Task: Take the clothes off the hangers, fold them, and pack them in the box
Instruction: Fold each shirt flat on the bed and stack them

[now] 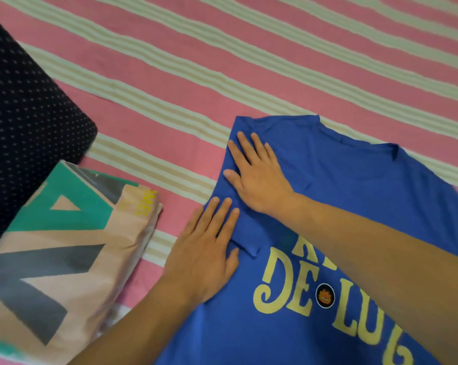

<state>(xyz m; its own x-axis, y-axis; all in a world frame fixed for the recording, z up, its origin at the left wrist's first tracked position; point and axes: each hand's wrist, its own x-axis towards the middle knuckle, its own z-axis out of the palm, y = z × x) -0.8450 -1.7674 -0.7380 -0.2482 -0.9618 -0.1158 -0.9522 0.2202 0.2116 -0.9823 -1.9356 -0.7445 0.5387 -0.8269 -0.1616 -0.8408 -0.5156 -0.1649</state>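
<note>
Blue T-shirt (354, 206) lies flat on the striped bed sheet (249, 61), left side and sleeve folded inward; left hand (207, 256) and right hand (257, 175) both press it with straight fingers, gripping nothing. Judged light, limp knit cotton, wrinkle-prone: best pinched at fold edge and hem. Folded peach-green shirt (64, 246) lies nearby, against a dotted dark pillow (25, 101).

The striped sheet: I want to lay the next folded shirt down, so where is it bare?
Bare striped sheet runs beyond the blue shirt and right of the dotted pillow. A narrower strip separates the folded peach garment from the left hand. Crowded: shirt side, both hands pressing.
</note>
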